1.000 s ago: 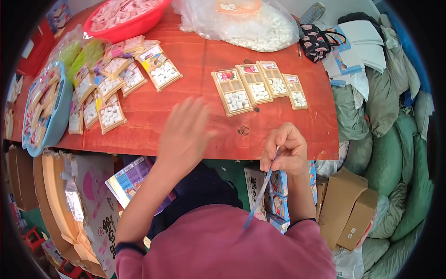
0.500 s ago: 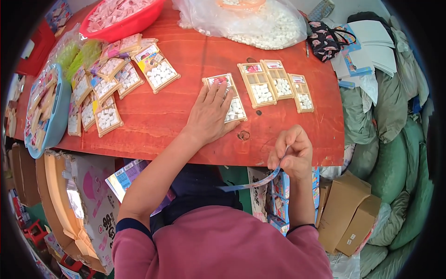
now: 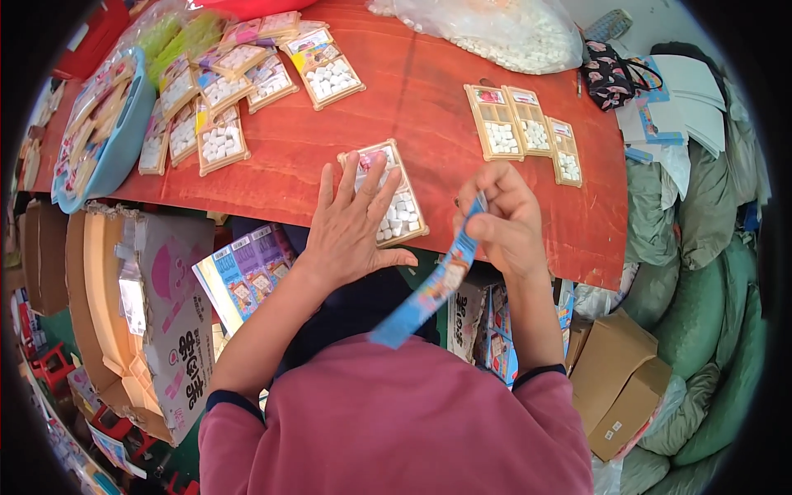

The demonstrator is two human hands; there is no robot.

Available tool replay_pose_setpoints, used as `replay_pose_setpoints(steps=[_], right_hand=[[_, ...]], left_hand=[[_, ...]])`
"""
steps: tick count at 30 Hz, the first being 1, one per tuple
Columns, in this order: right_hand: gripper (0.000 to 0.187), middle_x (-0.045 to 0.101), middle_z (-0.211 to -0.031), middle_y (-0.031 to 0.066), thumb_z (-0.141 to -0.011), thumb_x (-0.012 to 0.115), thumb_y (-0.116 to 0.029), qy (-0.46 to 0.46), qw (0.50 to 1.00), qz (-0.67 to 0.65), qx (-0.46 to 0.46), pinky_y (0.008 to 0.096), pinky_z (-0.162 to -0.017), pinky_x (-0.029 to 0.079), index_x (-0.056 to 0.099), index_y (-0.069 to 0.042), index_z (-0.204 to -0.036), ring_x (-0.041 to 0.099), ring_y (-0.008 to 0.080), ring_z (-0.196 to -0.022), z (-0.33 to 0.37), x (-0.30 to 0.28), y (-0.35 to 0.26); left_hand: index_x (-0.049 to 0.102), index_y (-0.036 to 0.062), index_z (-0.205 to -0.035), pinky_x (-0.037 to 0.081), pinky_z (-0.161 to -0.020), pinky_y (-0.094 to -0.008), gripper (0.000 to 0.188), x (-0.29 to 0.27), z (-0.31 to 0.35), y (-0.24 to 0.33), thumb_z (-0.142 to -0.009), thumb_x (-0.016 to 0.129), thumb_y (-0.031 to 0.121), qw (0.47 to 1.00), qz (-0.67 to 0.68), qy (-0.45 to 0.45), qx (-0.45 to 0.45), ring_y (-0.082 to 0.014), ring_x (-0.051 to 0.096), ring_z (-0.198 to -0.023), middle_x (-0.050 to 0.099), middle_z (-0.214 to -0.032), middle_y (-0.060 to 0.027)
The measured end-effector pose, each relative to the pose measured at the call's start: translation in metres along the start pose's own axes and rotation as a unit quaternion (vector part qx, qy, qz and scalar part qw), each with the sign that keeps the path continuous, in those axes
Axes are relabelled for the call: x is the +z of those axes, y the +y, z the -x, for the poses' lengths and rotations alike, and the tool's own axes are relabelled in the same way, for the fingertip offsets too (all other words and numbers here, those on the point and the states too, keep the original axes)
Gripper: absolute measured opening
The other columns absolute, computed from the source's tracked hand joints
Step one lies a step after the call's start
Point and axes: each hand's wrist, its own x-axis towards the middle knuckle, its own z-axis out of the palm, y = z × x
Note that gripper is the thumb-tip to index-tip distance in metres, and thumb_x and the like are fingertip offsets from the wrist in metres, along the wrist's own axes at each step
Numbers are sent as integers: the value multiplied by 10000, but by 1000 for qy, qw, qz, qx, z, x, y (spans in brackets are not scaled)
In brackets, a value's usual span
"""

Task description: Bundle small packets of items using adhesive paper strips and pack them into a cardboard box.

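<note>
Left hand [image 3: 351,227] flat, fingers spread, pressing card of white pieces [image 3: 388,198] on red desk [image 3: 429,115]. Right hand [image 3: 503,219] pinched around blue strip [image 3: 429,289].

Head view looks steeply down, close over the red table [image 3: 429,107].

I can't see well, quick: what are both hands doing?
Left hand: open, flat on the tan tray card of white pieces.
Right hand: closed, holding the blue printed strip.

Far edge: you're seeing a clear bag of white pieces [image 3: 503,33] lying there.
Left: a blue basin [image 3: 124,140] is sitting.
Right: green sacks [image 3: 701,272] are piling beside cardboard boxes [image 3: 619,379].
</note>
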Motion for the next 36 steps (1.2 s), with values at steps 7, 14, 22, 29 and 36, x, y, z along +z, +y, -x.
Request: replay_pose_setpoints(steps=[7, 14, 22, 29, 36], right_hand=[[373, 590, -891, 46, -739, 710, 39, 81, 997, 0, -7, 240, -686, 498, 490, -57, -1024, 588, 102, -788, -15, 10, 16], [375, 579, -866, 60, -767, 678, 66, 207, 970, 92, -89, 220, -667, 516, 448, -19, -1050, 600, 109, -766, -34, 10, 38], [472, 547, -891, 65, -720, 733, 35, 255, 929, 253, -89, 203, -660, 484, 414, 2, -1066, 555, 87, -763, -46, -6, 63], [465, 570, -941, 108, -718, 724, -3, 267, 858, 433, -69, 279, -690, 484, 426, 3, -1075, 591, 156, -809, -44, -4, 63], [428, 571, -1032, 220, -769, 666, -89, 205, 755, 619, -70, 425, -802, 455, 432, 5, -1114, 573, 380, -953, -45, 12, 74]], left_hand=[[458, -32, -1277, 279, -1060, -409, 504, -38, 24, -14, -946, 386, 341, 810, 563, 119, -110, -314, 395, -1270, 457, -1316, -215], [562, -50, -1125, 542, -679, -270, 404, -31, 23, -17, -891, 584, 279, 670, 695, 55, -254, -140, 633, -801, 636, -955, -110], [582, -39, -1083, 504, -547, -199, 302, -15, -1, -38, -824, 670, 90, 731, 596, 89, -321, -80, 614, -631, 632, -754, -58], [594, -33, -1034, 490, -490, -223, 262, -10, -4, -32, -802, 658, 69, 784, 521, 59, -333, -106, 613, -546, 615, -663, -73], [541, -19, -936, 505, -477, -268, 162, -12, 6, -28, -816, 618, 59, 847, 418, 62, -321, -157, 645, -557, 616, -646, -122]])
